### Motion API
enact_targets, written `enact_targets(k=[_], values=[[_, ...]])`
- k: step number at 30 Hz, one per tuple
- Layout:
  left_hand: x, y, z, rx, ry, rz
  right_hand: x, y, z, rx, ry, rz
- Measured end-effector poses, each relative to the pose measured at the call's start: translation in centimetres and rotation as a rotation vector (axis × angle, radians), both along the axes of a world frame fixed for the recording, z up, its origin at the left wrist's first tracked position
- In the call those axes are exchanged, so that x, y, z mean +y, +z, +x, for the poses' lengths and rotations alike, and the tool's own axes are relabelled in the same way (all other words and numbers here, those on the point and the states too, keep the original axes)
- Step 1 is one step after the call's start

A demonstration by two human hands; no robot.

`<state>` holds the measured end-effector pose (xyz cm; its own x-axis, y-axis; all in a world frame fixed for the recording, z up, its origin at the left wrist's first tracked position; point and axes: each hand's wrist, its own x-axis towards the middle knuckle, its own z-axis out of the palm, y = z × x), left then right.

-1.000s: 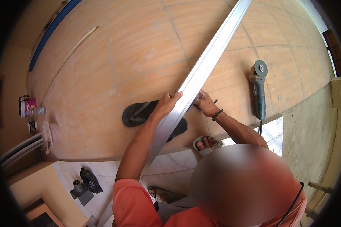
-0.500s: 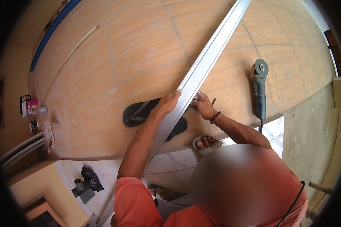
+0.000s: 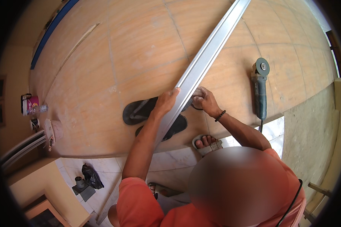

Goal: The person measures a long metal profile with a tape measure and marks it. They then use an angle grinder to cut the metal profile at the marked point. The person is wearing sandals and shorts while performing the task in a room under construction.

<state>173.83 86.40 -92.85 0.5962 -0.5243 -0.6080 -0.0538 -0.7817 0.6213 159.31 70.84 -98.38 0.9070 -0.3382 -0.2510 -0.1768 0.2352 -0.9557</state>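
Observation:
A long silver metal profile [image 3: 208,51] runs diagonally from the far right of centre down toward my body. My left hand [image 3: 166,101] is wrapped round its left edge, with the thumb on top. On the other side my right hand [image 3: 206,101], a beaded bracelet at its wrist, has its fingers curled in a pinch close to the profile's right edge. A thin dark piece shows beneath those fingers, too small to name. Under the profile lies a pair of dark flip-flops [image 3: 139,112], partly covered by it and my left forearm.
An angle grinder [image 3: 260,89] lies on the tiled floor to the right, its cord running toward me. Tubs and a plastic bottle [image 3: 39,108] stand far left. A black plastic bag [image 3: 91,177] lies lower left on white tiles. My sandalled foot [image 3: 206,143] is near the floor step.
My right hand has shifted slightly up and right along the profile, its fingers more curled. The dark thin piece has moved from beside the hand to below it. My left hand keeps its hold.

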Motion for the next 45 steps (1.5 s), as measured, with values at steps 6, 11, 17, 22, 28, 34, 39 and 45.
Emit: enact_targets(k=[6, 11, 17, 22, 28, 34, 39, 45], values=[[1.2, -0.5, 0.1, -0.089, -0.051, -0.064, -8.9, 6.7, -8.8, 0.152, -0.512, -0.984], [1.5, -1.2, 1.6, -0.048, -0.155, -0.164, -15.9, 5.5, -15.6, 0.589, -0.384, -1.337], [1.6, -2.4, 1.6, 0.125, -0.076, -0.347, -16.9, 3.6, -14.7, 0.830, -0.336, -1.002], [1.8, -1.5, 0.7, -0.128, -0.123, -0.185, -18.0, 5.0, -15.6, 0.711, -0.320, -0.857], [0.2, 3.0, -5.3, -0.747, 0.273, -0.360, -15.3, 12.9, -17.3, 0.403, -0.128, -0.176], [-7.1, 5.9, -19.0, 0.697, 0.317, -0.939, -9.7, 15.7, -14.7, 0.226, 0.107, 0.247], [-9.1, 5.8, -20.3, 1.146, 0.453, -1.020, -9.3, 14.8, -14.8, 0.242, 0.319, 0.434], [-8.9, 8.2, -20.3, 0.789, 0.502, -1.040, -7.4, 15.6, -12.7, 0.213, 0.257, 0.244]])
